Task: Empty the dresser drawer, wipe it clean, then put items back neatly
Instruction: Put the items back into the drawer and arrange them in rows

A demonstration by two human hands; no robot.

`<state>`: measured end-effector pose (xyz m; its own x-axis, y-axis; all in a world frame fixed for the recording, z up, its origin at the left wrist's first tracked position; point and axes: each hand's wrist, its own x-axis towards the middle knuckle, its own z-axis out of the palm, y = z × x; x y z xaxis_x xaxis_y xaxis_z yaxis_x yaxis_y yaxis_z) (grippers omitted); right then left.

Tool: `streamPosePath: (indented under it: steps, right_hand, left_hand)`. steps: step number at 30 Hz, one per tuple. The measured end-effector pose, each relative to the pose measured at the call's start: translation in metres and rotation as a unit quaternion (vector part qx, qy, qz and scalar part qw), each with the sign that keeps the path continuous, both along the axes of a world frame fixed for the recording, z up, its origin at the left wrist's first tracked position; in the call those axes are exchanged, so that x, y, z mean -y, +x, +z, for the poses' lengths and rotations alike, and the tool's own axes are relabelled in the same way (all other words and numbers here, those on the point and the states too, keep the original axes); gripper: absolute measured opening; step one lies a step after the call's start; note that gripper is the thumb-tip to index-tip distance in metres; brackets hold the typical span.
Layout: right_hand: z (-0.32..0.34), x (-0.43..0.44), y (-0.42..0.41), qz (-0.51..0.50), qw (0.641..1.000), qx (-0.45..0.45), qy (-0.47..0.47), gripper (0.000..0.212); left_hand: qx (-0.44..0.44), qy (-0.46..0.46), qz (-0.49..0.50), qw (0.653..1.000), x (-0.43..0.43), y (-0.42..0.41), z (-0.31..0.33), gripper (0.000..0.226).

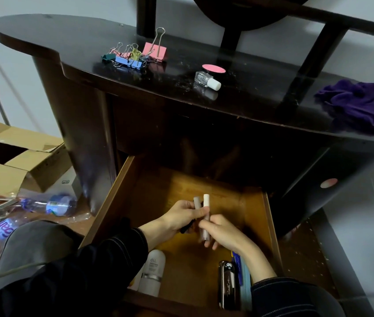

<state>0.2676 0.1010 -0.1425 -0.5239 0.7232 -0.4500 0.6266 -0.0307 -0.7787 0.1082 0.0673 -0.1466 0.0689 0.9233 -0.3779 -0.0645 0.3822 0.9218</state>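
The wooden drawer point(117, 202) stands pulled open under the dark dresser top point(71, 42). Over its middle, my left hand point(177, 217) grips a grey-capped tube point(196, 202) together with a dark thin item. Right beside it, my right hand point(223, 232) pinches a clear tube with a white cap point(206, 216). Inside the drawer lie a white bottle point(153, 273) at the near left, a black case point(227, 284) and a blue flat item point(238, 268) at the near right. A purple cloth point(357, 106) lies crumpled on the dresser's right end.
Coloured binder clips point(133, 56), a small clear bottle with a white cap point(206, 80) and a pink round compact point(213, 68) lie on the dresser top. An open cardboard box point(10, 161) and plastic water bottles point(51, 204) lie on the floor at the left.
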Motion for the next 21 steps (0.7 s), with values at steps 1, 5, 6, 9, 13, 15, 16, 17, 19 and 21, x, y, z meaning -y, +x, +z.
streamPosePath:
  steps: [1,5,6,9,13,15,16,17,19,21]
  right_hand:
    - [0.001,-0.002,0.001,-0.009,1.0,-0.004,0.019,0.035]
    - [0.001,-0.01,0.008,-0.112,0.986,-0.029,0.117,0.012]
    - [0.001,-0.011,0.009,-0.141,0.98,-0.052,0.134,0.01]
    - [0.004,-0.008,0.008,-0.159,0.971,-0.104,0.147,0.018]
    - [0.005,-0.007,0.006,-0.114,0.973,-0.105,0.169,0.018]
    - [0.005,-0.007,0.005,-0.117,0.97,-0.109,0.181,0.02]
    - [0.005,-0.006,0.005,-0.123,0.968,-0.113,0.188,0.02]
    - [0.004,-0.007,0.004,-0.134,0.964,-0.12,0.194,0.02]
    - [0.002,-0.009,0.006,-0.158,0.959,-0.13,0.198,0.02]
    - [-0.002,-0.013,0.013,-0.157,0.963,-0.102,0.193,0.016]
  left_hand:
    - [-0.001,-0.004,0.009,1.0,-0.001,0.0,0.0,0.039]
    - [-0.05,-0.02,0.028,0.998,-0.004,-0.006,0.0,0.028]
    - [-0.064,-0.017,0.02,0.998,-0.003,-0.007,0.0,0.025]
    - [-0.103,0.003,-0.036,0.994,0.001,-0.002,0.004,0.023]
    - [-0.13,0.025,-0.078,0.988,0.003,0.001,0.005,0.024]
    - [-0.137,0.031,-0.078,0.987,0.003,0.001,0.006,0.024]
    - [-0.135,0.032,-0.068,0.988,0.003,0.0,0.007,0.024]
    - [-0.129,0.033,-0.056,0.99,0.004,0.001,0.007,0.024]
    - [-0.118,0.028,-0.024,0.992,0.002,0.001,0.006,0.024]
    - [-0.12,0.012,0.015,0.993,0.0,-0.001,0.003,0.025]
